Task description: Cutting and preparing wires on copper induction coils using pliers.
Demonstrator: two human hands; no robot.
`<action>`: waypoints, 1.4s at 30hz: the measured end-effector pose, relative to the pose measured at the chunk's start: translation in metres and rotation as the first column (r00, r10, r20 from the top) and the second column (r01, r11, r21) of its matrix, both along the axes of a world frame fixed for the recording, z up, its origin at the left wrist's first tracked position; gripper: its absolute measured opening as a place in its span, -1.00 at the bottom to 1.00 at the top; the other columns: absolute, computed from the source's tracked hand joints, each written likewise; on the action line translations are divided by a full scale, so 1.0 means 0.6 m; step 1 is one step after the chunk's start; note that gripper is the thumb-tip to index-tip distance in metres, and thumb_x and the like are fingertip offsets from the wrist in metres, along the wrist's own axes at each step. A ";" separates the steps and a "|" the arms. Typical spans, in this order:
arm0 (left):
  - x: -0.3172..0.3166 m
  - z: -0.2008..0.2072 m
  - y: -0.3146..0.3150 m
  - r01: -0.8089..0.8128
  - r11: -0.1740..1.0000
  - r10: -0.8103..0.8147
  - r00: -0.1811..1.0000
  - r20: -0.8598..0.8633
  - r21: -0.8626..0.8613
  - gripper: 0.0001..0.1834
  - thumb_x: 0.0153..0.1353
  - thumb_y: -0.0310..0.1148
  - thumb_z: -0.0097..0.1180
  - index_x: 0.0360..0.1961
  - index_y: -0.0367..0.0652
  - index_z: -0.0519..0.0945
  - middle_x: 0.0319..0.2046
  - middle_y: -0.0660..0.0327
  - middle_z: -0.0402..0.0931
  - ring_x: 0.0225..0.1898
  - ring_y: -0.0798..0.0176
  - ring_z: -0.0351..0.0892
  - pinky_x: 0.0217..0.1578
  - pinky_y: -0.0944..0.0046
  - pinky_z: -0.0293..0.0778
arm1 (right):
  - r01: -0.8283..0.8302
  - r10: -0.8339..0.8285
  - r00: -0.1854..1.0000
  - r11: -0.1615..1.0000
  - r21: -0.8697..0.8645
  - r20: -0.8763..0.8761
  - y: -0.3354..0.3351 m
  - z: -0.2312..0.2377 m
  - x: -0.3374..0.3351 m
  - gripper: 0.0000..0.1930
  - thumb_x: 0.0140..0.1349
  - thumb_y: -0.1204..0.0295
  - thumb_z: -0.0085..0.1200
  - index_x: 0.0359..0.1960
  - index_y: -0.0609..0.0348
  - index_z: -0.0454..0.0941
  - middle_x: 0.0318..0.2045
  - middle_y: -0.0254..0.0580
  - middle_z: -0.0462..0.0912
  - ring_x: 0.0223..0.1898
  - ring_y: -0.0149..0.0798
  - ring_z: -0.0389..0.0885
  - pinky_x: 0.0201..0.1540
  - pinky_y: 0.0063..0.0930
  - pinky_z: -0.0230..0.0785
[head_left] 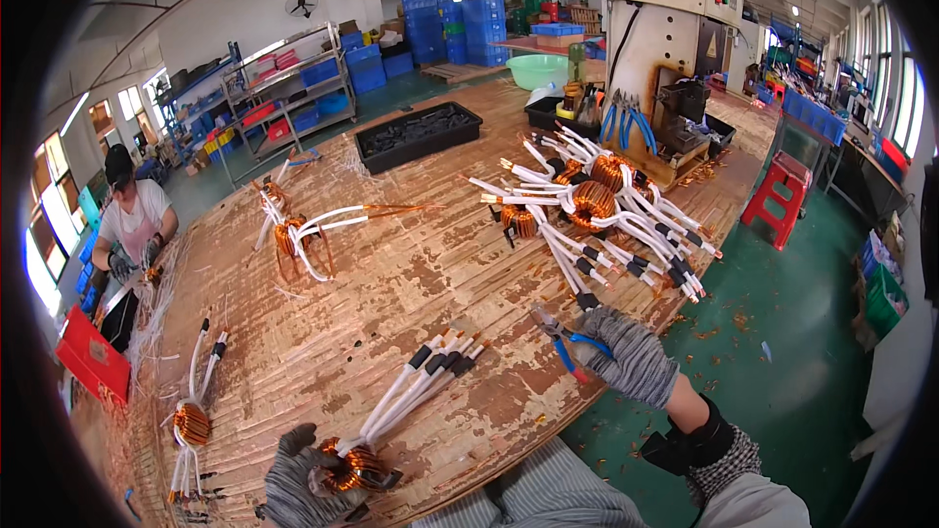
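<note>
My left hand (293, 481), in a grey knit glove with dark fingertips, is closed around a copper-wound ring coil (354, 469) at the table's near edge. White-sleeved leads (416, 393) with black bands and bare copper ends run from the coil up and to the right. My right hand (631, 360), gloved in grey, grips pliers (567, 342) with red and blue handles. Their jaws point up and left, above the table edge and apart from the coil. Beyond the pliers lies a heap of similar coils (593, 203) with white leads.
Another coil (192, 422) lies at left, and more coils (293, 233) lie farther back. A black tray (419, 137) holds dark pieces. Several pliers (628, 125) hang by a machine (650, 39). A red stool (780, 198) stands right; a person (132, 215) works at far left.
</note>
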State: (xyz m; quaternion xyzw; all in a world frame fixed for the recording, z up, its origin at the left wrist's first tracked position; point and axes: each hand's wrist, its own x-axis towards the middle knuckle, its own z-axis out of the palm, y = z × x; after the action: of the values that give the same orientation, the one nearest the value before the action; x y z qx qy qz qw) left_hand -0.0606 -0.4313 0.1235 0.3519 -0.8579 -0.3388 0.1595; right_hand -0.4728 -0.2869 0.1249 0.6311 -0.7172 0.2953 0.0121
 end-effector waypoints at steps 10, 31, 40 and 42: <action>-0.169 0.025 -0.014 -0.004 0.932 0.088 0.973 0.215 -0.362 -0.72 0.09 -0.32 0.03 -0.17 -0.19 0.50 -0.31 -0.05 0.48 -0.25 -0.08 0.48 -0.26 0.12 0.42 | 0.089 -0.096 0.938 0.995 0.036 0.334 -0.024 -0.052 0.067 -0.68 0.19 0.19 -0.07 -0.20 0.20 0.40 -0.36 0.08 0.51 -0.30 0.03 0.52 -0.25 -0.24 0.37; -0.240 0.022 0.007 -0.039 0.968 0.114 0.948 -0.298 0.247 -0.78 0.18 -0.35 0.03 -0.20 -0.24 0.46 -0.49 0.34 0.32 -0.44 0.46 0.22 -0.39 0.44 0.25 | -0.110 0.103 0.976 0.993 0.031 0.190 -0.031 -0.050 0.107 -0.50 0.06 0.25 0.05 0.02 0.22 0.28 -0.17 0.10 0.41 -0.12 0.05 0.40 -0.04 -0.19 0.28; -0.270 0.022 0.008 0.009 0.964 0.084 0.938 -0.337 0.264 -0.71 0.18 -0.39 0.03 -0.07 -0.23 0.46 -0.38 0.28 0.44 -0.34 0.45 0.38 -0.30 0.44 0.35 | -0.092 0.086 0.988 0.995 0.040 0.131 -0.038 -0.045 0.108 -0.45 0.08 0.20 0.03 0.07 0.24 0.25 -0.12 0.14 0.40 -0.05 0.09 0.36 0.04 -0.16 0.21; -0.274 0.018 0.006 -0.012 0.978 0.075 0.951 -0.301 0.206 -0.72 0.18 -0.40 0.03 -0.08 -0.24 0.48 -0.34 0.27 0.47 -0.31 0.45 0.41 -0.27 0.45 0.37 | -0.097 0.086 0.985 0.993 0.065 0.146 -0.042 -0.040 0.115 -0.43 0.09 0.17 0.03 0.08 0.24 0.25 -0.09 0.15 0.40 0.00 0.11 0.35 0.09 -0.17 0.17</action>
State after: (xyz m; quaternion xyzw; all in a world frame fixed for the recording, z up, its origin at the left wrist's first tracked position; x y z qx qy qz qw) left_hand -0.2248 -0.4279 0.1343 0.3283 -0.7758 -0.4709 0.2620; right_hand -0.4040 -0.3122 0.1011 0.6407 -0.6966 0.3139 -0.0758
